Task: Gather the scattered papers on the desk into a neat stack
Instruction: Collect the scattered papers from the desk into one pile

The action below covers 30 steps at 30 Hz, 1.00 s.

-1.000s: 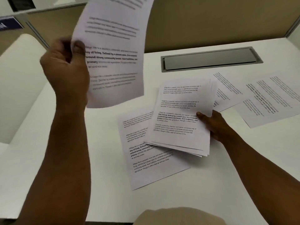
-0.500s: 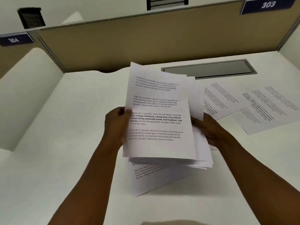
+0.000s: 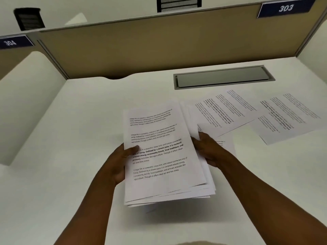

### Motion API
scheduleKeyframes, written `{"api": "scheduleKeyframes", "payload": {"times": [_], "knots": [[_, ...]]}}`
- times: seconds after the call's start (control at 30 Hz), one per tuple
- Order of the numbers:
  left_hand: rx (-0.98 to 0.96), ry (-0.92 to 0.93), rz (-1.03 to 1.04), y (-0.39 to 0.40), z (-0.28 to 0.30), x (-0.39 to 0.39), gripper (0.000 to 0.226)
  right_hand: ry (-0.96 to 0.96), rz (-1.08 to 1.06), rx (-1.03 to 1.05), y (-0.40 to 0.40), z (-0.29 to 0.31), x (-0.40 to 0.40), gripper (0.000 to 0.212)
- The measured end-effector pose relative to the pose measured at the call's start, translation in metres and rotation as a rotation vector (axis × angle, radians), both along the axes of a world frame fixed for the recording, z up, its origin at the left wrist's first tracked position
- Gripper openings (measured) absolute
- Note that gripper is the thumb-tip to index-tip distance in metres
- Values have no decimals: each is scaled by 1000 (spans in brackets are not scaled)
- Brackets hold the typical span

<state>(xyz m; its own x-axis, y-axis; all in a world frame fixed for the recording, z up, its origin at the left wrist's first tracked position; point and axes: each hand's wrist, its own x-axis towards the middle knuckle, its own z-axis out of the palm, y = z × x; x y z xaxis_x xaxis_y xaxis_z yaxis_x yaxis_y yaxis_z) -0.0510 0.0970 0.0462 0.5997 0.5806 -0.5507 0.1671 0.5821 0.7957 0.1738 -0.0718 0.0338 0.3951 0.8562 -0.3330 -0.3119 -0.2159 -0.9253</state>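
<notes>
Stack (image 3: 159,156) of printed sheets, edges fanned, left hand (image 3: 118,163) gripping, right hand (image 3: 208,151) seemingly clasping too.

A blue sign (image 3: 285,8) at upper right reads "303"; another blue sign (image 3: 13,42) at upper left reads "304". The top printed sheet (image 3: 159,152) at center shows legible lines: "Defined by a slower pace, it is centered around strong community bonds, local traditions".

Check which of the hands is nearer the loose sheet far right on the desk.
Right. The right hand grips the stack's right edge, toward the far-right sheet; the left hand holds the opposite edge.
</notes>
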Motion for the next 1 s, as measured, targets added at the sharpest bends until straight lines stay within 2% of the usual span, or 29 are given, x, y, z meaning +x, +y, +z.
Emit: {"api": "scheduleKeyframes", "payload": {"times": [0.07, 0.17, 0.2, 0.27, 0.3, 0.37, 0.4, 0.5, 0.53, 0.63, 0.7, 0.87, 0.97, 1.0], "knots": [[19, 21, 19, 1, -8, -2, 43, -63, -23, -72, 5, -3, 1, 36], [38, 5, 108, 0, -15, -1, 34, -95, -92, -226, 10, -9, 4, 65], [34, -14, 150, 1, -17, -1, 31, -125, -149, -283, 10, -13, 6, 65], [11, -62, 224, 5, -18, -4, 28, -279, -285, -374, 5, -14, 8, 43], [3, -89, 251, 9, -19, -7, 29, -432, -308, -440, 1, -16, 9, 33], [-13, -134, 298, 20, -21, -13, 32, -723, -220, -597, -6, -17, 8, 26], [-28, -147, 329, 27, -23, -16, 34, -794, -139, -657, -7, -15, 4, 30], [-143, -178, 431, 45, -27, -25, 37, -878, 67, -746, -1, -14, -16, 61], [-182, -203, 455, 49, -26, -27, 43, -895, 97, -754, 2, -15, -25, 71], [-227, -328, 515, 61, -25, -35, 90, -976, 179, -799, 9, -20, -51, 93], [-236, -371, 553, 69, -28, -40, 98, -1025, 202, -820, 11, -21, -61, 98], [-219, -314, 607, 73, -25, -50, 78, -990, 258, -886, 21, -17, -53, 117], [-212, -243, 637, 70, -24, -50, 28, -971, 306, -912, 27, -18, -47, 125], [-207, -225, 645, 70, -26, -50, 20, -961, 303, -913, 28, -19, -47, 125]]}}
